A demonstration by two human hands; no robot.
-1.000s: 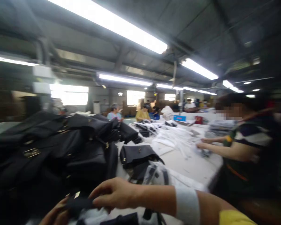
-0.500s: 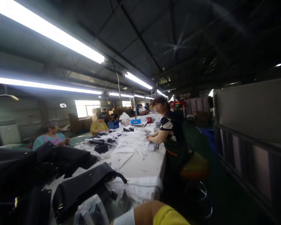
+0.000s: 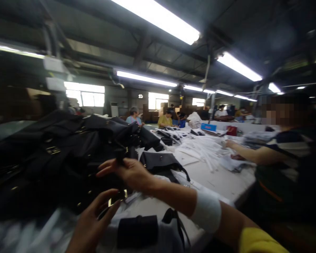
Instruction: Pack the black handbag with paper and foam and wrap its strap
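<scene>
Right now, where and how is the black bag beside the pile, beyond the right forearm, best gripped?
Probably take the bag by its strap, from the right: the strap curves off the right end, away from the pile at left.

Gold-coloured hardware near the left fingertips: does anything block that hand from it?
Nothing visible stands between the left hand and the gold-coloured hardware; the right hand shows higher up, not between. Contact is too dark to tell.

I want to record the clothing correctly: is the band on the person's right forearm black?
No, the band around the right forearm is plainly white.
</scene>
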